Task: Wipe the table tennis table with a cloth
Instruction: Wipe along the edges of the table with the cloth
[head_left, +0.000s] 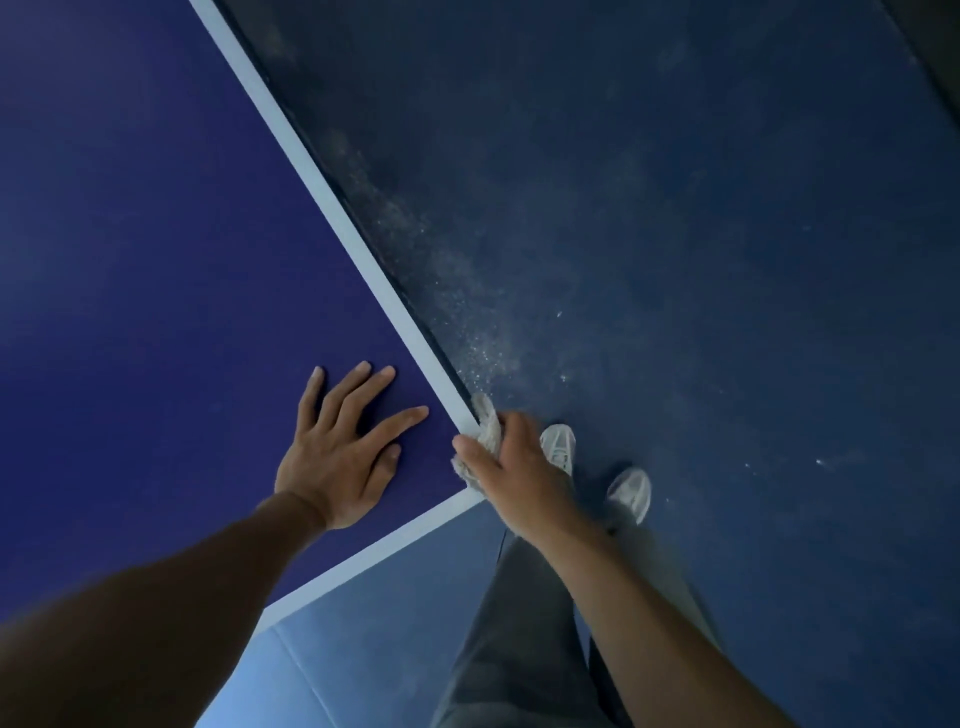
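Observation:
The blue table tennis table (156, 260) fills the left of the view, its white border line running down to the near right corner. My left hand (343, 452) lies flat on the blue surface close to that corner, fingers spread. My right hand (511, 475) grips a crumpled pale cloth (485, 426) against the table's side edge at the corner. Most of the cloth is hidden under my fingers.
Dark blue floor (701, 234) lies to the right of the table, with pale dust scattered along the table edge (457, 301). My legs in grey trousers and two white shoes (558, 447) stand beside the corner.

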